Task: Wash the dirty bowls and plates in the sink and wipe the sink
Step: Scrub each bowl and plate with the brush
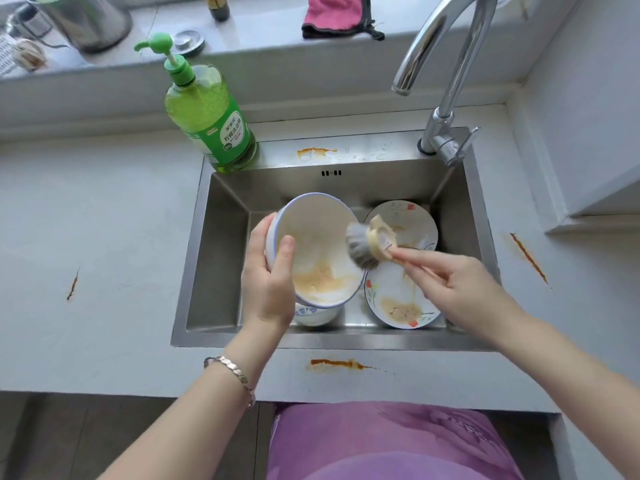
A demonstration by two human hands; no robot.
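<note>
Your left hand (pixel 273 271) has its grip wrapped round the white, blue-rimmed bowl (pixel 318 237), tilted over the sink (pixel 221 244), yellowish gunk smeared across its lower inside. The grey-bristled dish brush (pixel 363 245) touches the bowl's right rim, handle pinched in your right hand (pixel 460 289). Below sits a crusty flowered plate (pixel 394 303).

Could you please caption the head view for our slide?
Left hand holds a dirty bowl over the sink; right hand holds a scrubbing brush.
</note>
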